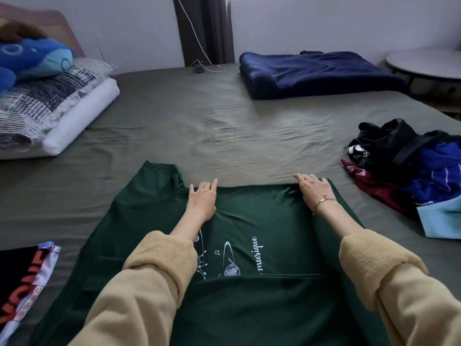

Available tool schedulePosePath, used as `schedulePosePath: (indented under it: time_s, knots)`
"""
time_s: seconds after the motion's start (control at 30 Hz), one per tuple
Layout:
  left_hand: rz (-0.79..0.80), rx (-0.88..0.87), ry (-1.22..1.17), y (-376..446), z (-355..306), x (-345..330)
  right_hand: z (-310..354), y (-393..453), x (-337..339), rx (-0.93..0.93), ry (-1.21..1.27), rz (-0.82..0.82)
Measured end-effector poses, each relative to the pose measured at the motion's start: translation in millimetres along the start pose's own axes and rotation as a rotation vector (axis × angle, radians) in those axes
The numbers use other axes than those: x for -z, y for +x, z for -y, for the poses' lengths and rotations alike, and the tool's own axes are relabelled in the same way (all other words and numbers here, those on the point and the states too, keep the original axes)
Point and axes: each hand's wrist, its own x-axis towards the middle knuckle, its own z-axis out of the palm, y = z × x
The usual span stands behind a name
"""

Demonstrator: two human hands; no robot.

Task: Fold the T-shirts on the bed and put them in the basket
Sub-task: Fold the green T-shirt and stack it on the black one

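A dark green T-shirt (252,221) with a white print and the word "musique" lies spread on the olive bed sheet (199,126) in front of me. My left hand (202,199) rests flat on its far edge near the left sleeve, fingers straight. My right hand (314,189) lies on the far right corner of the shirt, fingers spread over the cloth. A loose heap of T-shirts (409,171), black, blue, maroon and light blue, sits at the right. A black, red and white shirt (22,280) lies at the lower left. No basket is in view.
Stacked pillows (55,106) with a blue plush toy (32,58) fill the far left. A folded navy blanket (316,73) lies at the far right of the bed. A white cable and charger (202,67) rest by the wall. A round table (426,63) stands beyond the bed's right edge.
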Motion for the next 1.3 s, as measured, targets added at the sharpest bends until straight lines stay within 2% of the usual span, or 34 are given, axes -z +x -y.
schedulePosePath:
  time_s: [0.07,0.2,0.37,0.47,0.7,0.9,1.3]
  knots:
    - [-0.052,0.012,0.081,-1.4,4.6,2.8,-1.6,-1.9,-0.9,-0.03,-0.013,-0.07]
    - [-0.141,-0.009,0.171,-14.6,15.2,-0.2,-7.3,-17.5,-8.5,-0.101,0.005,-0.104]
    - [-0.128,-0.055,0.359,-47.8,31.5,-2.7,-8.2,-50.4,-6.0,-0.152,0.079,-0.154]
    - [-0.113,-0.087,0.443,-69.6,33.8,-1.7,-6.7,-73.9,-3.6,-0.183,0.119,-0.131]
    - [-0.082,-0.106,0.503,-118.8,36.6,3.8,-11.9,-124.8,4.0,-0.262,0.119,-0.134]
    - [-0.051,-0.114,0.518,-154.8,29.1,0.2,-12.2,-160.2,4.6,-0.299,0.076,-0.073]
    - [-0.073,-0.091,0.44,-177.5,22.6,4.0,-10.9,-194.8,13.1,-0.37,0.04,-0.06]
